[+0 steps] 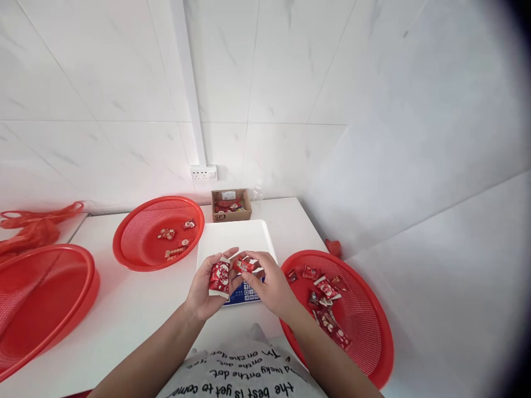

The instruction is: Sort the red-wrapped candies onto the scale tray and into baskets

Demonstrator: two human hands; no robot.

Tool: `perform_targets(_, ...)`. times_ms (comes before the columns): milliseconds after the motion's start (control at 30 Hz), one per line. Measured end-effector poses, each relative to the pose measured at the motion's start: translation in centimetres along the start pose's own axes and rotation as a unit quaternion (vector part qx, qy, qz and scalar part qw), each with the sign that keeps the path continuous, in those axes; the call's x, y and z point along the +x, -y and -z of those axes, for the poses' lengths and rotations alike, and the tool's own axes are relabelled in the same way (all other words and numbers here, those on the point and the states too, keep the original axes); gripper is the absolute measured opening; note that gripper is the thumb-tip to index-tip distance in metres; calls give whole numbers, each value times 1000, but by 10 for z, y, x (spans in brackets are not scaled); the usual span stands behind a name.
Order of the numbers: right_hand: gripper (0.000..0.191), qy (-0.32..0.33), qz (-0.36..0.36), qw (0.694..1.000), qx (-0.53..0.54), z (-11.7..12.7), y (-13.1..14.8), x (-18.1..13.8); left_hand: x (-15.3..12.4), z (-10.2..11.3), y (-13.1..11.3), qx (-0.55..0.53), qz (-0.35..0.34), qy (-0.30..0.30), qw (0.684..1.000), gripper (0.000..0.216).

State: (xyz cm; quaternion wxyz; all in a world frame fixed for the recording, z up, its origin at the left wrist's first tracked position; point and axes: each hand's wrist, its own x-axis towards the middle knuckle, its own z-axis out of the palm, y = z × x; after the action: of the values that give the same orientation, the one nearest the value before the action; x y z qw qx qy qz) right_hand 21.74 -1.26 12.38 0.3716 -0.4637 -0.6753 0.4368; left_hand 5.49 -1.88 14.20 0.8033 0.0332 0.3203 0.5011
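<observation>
**Red-and-white glossy rectangular packet [219,276] resting in the left hand [201,293]**

The packet is lying against the left palm, above the front part of a flat white scale [236,235] with a blue keypad [249,294]. The left fingers are curling loosely, about half open, with the thumb pressing near the packet's upper edge. Just beside it, the right hand [274,282] is pinching a small red shiny-wrapped piece [244,265] between thumb and fingertips, nearly closed.

The scale is sitting toward the middle of a smooth white desk [145,309]. Behind it, a brown open cardboard box [235,216] is standing at the desk's back edge, holding red packets. Toward the back-left corner, a round red plastic mesh basket [139,232] is carrying several wrapped pieces. At the right edge, a second round red plastic mesh basket [369,326] is holding more (the right forearm is partly covering it). A third red plastic basket [45,309] is standing on the left side.
</observation>
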Motion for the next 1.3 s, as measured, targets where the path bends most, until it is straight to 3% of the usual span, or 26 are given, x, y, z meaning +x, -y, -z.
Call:
perform_targets(100,30,-31,-17,999,27,5,8,-4,-9,-8,2,16,5,21,1000,27)
perform_targets(300,27,-62,-123,988,66,3,23,-7,-22,-13,-4,50,-46,88,994,21)
perform_targets(433,28,-32,-104,990,85,-7,21,-9,-23,-6,-5,70,-44,107,991,20)
perform_targets(567,31,-38,-103,981,162,-9,29,-12,-22,-5,-7,119,-65,72,988,21)
perform_targets(700,31,-14,-102,969,223,6,51,-11,-23,-17,-16,194,-87,19,977,25)
perform_targets(833,30,-1,-84,952,293,26,67,-8,-23,-37,-26,250,-89,31,964,25)
perform_targets(967,30,16,-70,946,317,44,72,-8,-24,-52,-26,316,-91,105,938,32)
perform_targets(1100,31,37,-64,950,303,53,73,-11,-26,-54,-21,406,-136,189,884,38)
perform_targets(1300,33,72,-33,955,287,56,89,-10,-37,-67,-28,478,-162,210,837,34)
